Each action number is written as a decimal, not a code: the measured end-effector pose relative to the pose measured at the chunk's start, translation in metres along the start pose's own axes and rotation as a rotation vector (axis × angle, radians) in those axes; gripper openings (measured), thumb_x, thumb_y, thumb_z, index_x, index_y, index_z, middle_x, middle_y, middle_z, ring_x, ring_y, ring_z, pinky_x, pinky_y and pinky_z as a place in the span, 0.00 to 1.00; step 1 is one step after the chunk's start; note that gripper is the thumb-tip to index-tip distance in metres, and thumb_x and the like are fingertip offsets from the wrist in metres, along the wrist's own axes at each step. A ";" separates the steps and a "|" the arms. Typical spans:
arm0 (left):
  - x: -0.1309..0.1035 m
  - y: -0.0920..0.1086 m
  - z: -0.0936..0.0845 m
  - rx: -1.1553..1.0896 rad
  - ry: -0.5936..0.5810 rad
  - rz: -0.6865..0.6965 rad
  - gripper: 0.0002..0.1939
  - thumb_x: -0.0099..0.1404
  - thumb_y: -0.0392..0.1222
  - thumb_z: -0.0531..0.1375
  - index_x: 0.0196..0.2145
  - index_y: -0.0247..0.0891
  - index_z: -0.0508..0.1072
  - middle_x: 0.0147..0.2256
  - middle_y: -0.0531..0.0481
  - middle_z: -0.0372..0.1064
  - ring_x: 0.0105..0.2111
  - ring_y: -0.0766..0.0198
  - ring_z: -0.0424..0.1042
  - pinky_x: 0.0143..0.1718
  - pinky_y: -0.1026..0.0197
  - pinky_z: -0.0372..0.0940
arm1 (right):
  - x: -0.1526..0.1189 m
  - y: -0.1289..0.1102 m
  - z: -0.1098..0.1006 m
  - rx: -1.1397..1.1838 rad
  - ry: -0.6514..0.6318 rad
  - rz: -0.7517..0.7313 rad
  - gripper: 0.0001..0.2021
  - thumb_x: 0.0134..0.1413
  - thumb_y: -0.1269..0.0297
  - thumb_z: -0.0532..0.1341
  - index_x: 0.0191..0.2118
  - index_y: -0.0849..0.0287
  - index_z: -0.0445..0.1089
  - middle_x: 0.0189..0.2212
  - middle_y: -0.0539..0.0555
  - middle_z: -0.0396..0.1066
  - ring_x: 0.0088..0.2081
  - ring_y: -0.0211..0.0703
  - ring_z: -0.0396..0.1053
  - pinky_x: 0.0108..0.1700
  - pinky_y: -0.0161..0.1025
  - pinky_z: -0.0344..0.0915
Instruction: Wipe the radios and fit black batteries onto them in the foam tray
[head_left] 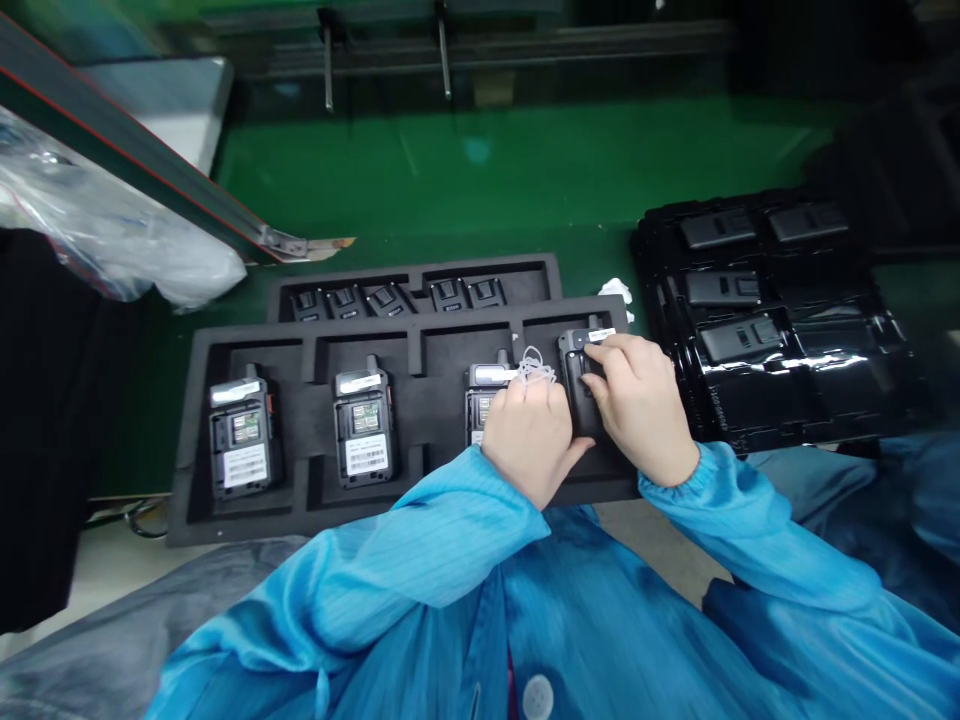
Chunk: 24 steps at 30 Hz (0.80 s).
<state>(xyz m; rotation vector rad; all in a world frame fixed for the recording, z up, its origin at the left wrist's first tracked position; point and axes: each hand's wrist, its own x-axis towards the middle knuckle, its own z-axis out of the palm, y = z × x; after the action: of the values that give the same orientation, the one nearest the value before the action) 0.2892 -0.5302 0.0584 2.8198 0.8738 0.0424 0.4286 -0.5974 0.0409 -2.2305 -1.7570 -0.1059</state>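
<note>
A handheld radio [579,395] lies back side up in the rightmost compartment of the front foam tray [420,350], with a dark cover on its back. My right hand [643,400] grips it, fingers and thumb pressed on its upper part. Beside it, my left hand [529,440] has curled fingers, with a loose bundle of thin white cord [534,366] at their tips. Its thumb points at the radio's lower end. Under that hand, another radio [480,400] is partly hidden. Two more radios, one on the left [244,440] and one in the middle [365,430], have open backs with white labels.
Behind stands a second foam tray [409,275] holding several small black devices. To the right, a glossy black plastic tray [825,350] carries several black battery-like pieces [724,288]. A crumpled white scrap [616,290] and a metal rail [150,150] with plastic bags [97,200] are nearby.
</note>
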 end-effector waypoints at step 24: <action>-0.069 -0.079 -0.037 -0.140 -0.001 0.037 0.25 0.57 0.50 0.64 0.48 0.37 0.66 0.46 0.43 0.66 0.49 0.51 0.64 0.49 0.50 0.62 | 0.141 -0.025 -0.018 0.121 -0.368 -0.099 0.11 0.59 0.65 0.52 0.45 0.56 0.67 0.42 0.55 0.69 0.43 0.44 0.67 0.46 0.41 0.62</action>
<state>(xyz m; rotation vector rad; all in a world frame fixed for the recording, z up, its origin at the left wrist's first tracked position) 0.1850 -0.4994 0.0819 2.7051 0.7858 0.1038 0.4423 -0.4651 0.0967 -2.1791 -1.9950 0.4050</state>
